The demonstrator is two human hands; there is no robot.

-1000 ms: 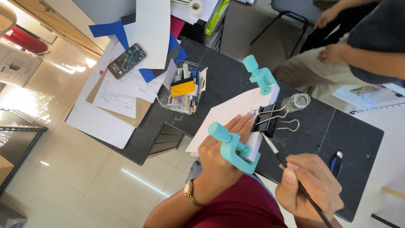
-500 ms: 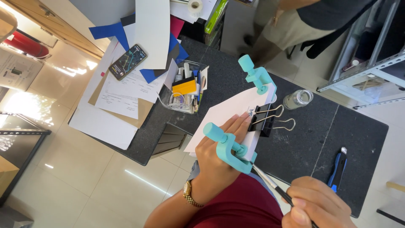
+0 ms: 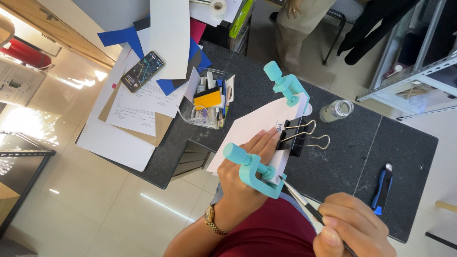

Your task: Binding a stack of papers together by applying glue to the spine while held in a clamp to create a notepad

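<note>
Since a second ago the right hand [image 3: 350,228] has slid down toward the frame's lower edge, and the brush [image 3: 304,204] it holds now points its tip at the near teal clamp [image 3: 254,169] rather than lying across the card.

Left hand [image 3: 245,176] lies palm-down with fingers spread flat on the white card [image 3: 252,128], wrist cocked back toward the body, a gold watch [image 3: 214,221] at the cuff. It grips nothing; it only presses the card to the black table [image 3: 342,157]. The right hand is closed in a pencil-style pinch around the brush handle, thumb and forefinger folded tight, the shaft angling up and away from the grip toward the card's near corner.

Just past the brush tip sits the near clamp; beyond it, two black binder clips [image 3: 297,135] bite the card's edge, and a second teal clamp [image 3: 285,85] holds the far corner. A small glass jar [image 3: 335,110] stands well beyond the pinch, a blue knife [image 3: 382,190] beside it on the table.

Risks: the tip appears to touch the clamp's foot, though the contact is hard to read, and a slip there would smear the clamp or the left fingers rather than the card. Lifting the pressing hand could let the card bow between its clamps.
</note>
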